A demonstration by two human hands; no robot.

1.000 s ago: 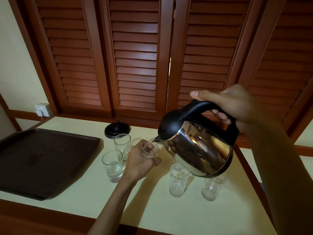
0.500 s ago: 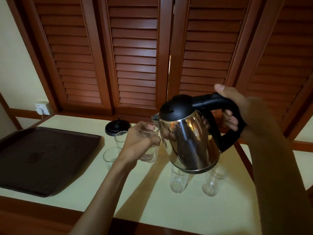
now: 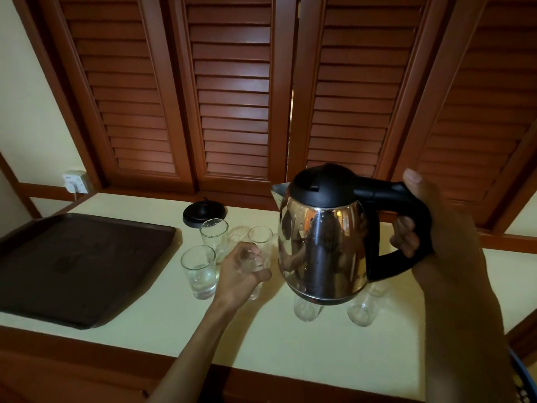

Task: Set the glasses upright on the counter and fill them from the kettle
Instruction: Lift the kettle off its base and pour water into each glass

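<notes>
My right hand (image 3: 436,237) grips the black handle of the steel kettle (image 3: 322,242), held upright above the counter (image 3: 290,344). My left hand (image 3: 241,274) is wrapped around a clear glass (image 3: 260,242) that stands on or just above the counter, left of the kettle. Two upright glasses stand further left: a near one (image 3: 199,271) with some water and a far one (image 3: 214,238). Below the kettle, two more glasses (image 3: 305,309) (image 3: 361,311) show only their lower parts.
A dark tray (image 3: 72,266) lies on the left of the counter. The kettle's black round base (image 3: 205,212) sits at the back, by the louvred wooden shutters (image 3: 232,97). A wall socket (image 3: 75,181) is at the far left.
The kettle has tipped back from pouring to upright and moved right. My left hand has lowered its glass from the spout down to the counter beside the other glasses.
</notes>
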